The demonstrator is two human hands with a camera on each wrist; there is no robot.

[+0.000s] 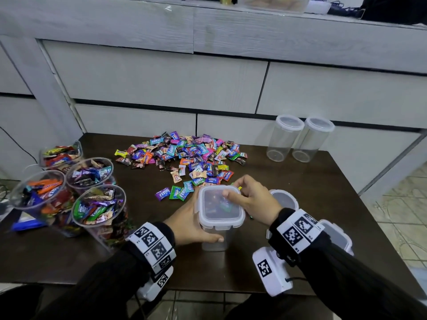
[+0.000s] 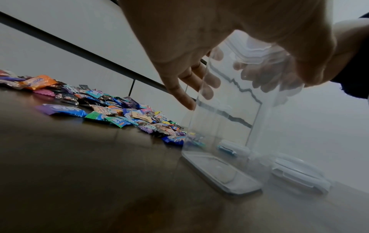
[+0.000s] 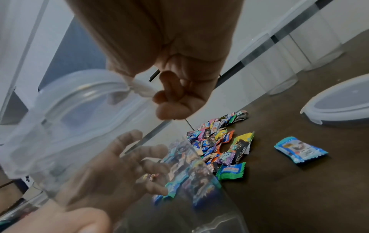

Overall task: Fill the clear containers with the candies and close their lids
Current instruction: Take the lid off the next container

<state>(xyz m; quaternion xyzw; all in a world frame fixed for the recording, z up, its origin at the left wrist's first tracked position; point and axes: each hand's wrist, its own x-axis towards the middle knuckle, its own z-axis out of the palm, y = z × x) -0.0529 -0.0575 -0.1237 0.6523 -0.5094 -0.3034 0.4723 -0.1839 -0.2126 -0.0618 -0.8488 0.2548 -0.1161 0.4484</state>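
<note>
Wrist-worn trackers (image 1: 152,247) w/ printed markers are sitting nearest the lens, over black sleeves.

Progress, as judged: roughly half is being left undone. Four round clear cups (image 1: 98,212) at the bench's (image 1: 288,262) left edge are seen packed w/ candies, but no lids are showing on them, so closing is prob. still owed there. Two tall clear jars (image 1: 286,138) at the far right are standing empty w/ lids on. A big candy pile (image 1: 184,155) is still lying mid-bench. One round lid (image 1: 283,199) is lying just right of the hands; another lidded container (image 1: 336,235) is partly hidden behind the right forearm.

Step in hand: a square clear container (image 1: 218,227) at front centre is being opened or closed – which one can't be told. It's looking near-empty in the left wrist view; maybe a candy or two at the bottom, seen through the lid in the head view.

Left hand (image 1: 193,224) is being wrapped round the container's left wall: fingers spread flat on the far side, thumb lying across the near face.

Right hand (image 1: 250,200) is being held over the square lid's (image 1: 220,205) right rear corner. Thumb tip is resting on the lid's top; the other fingers are curled at the corner clip, and the right wrist view shows that clip being pinched. Lid is sitting on the rim; whether it's latched can't be told.
</note>
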